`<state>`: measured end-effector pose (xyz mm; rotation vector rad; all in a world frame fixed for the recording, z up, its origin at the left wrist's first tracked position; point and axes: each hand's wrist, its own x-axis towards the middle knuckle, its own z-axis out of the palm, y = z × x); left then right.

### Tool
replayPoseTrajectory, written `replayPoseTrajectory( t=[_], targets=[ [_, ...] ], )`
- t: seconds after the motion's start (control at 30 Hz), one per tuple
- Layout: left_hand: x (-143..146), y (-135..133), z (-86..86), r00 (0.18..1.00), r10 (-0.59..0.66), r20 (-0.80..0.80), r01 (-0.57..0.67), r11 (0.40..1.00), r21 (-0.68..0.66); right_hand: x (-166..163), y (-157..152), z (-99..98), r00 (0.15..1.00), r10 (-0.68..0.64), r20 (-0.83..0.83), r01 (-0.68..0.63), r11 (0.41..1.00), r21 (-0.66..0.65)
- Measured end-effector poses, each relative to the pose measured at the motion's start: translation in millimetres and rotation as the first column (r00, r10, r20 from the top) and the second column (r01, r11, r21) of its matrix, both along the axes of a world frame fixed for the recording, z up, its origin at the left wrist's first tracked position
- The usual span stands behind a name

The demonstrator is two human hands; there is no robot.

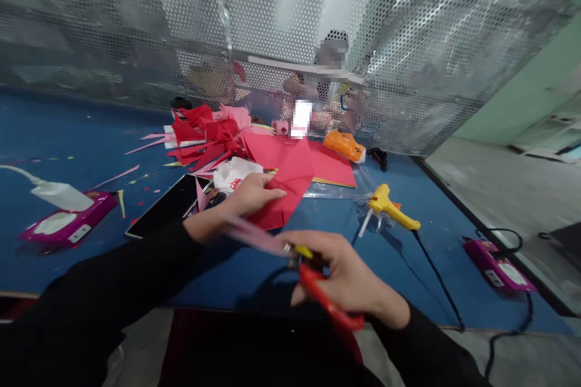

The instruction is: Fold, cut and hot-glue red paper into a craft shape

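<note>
My left hand (pixel 252 195) is closed on a folded sheet of red paper (pixel 297 178), gripping its left edge with the thumb on top. The sheet overlaps other red paper (pixel 333 163) lying on the table. Nearer to me, my right hand (pixel 347 266) is wrapped around scissors (pixel 320 296) with red handles and a yellow detail near the pivot. A blurred pinkish streak (pixel 254 234) runs left from the scissors; I cannot tell whether it is a blade or a paper strip. A crumpled white wrapper (pixel 236 173) lies just beyond my left hand.
Red and pink paper scraps (pixel 209 133) are heaped behind. A phone (pixel 167 208) and a purple power strip (pixel 70 217) lie left. A yellow glue gun (pixel 388 205), an orange packet (pixel 344 145) and another purple power strip (pixel 499 266) lie right. Perforated sheeting (pixel 281 12) hangs behind.
</note>
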<state>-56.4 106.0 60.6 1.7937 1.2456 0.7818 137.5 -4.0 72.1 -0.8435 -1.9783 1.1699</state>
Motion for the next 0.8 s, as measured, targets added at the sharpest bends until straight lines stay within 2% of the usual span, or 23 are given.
replayPoseTrajectory(
  t=[0.07, 0.13, 0.2, 0.3, 0.4, 0.6, 0.8],
  targets=[
    [-13, -6, -1.3, 0.995, 0.036, 0.095, -0.029, 0.997, -0.075, 12, 16, -0.1, 0.984, -0.135, -0.116, 0.123, 0.987, -0.106],
    [-20, -12, -1.0, 0.984, 0.062, 0.168, -0.031, 0.983, -0.181, 21, 30, -1.6, 0.967, -0.217, -0.130, 0.197, 0.969, -0.151],
    [-24, -18, 0.7, 0.934, 0.178, 0.311, -0.052, 0.926, -0.375, 28, 39, -5.0, 0.963, -0.253, -0.093, 0.238, 0.959, -0.152],
    [-27, -22, 4.3, 0.881, 0.244, 0.406, -0.011, 0.868, -0.497, 35, 44, -11.0, 0.961, -0.275, 0.018, 0.275, 0.948, -0.162],
    [-30, -20, 7.3, 0.849, 0.287, 0.444, -0.003, 0.842, -0.540, 39, 42, -12.2, 0.957, -0.275, 0.089, 0.287, 0.940, -0.183],
    [-37, -16, 11.6, 0.809, 0.371, 0.456, -0.073, 0.833, -0.549, 53, 39, -2.4, 0.960, -0.267, 0.091, 0.280, 0.939, -0.200],
    [-36, -15, 10.1, 0.799, 0.398, 0.450, -0.076, 0.809, -0.583, 59, 36, -2.0, 0.970, -0.148, 0.192, 0.203, 0.929, -0.310]
  ],
)
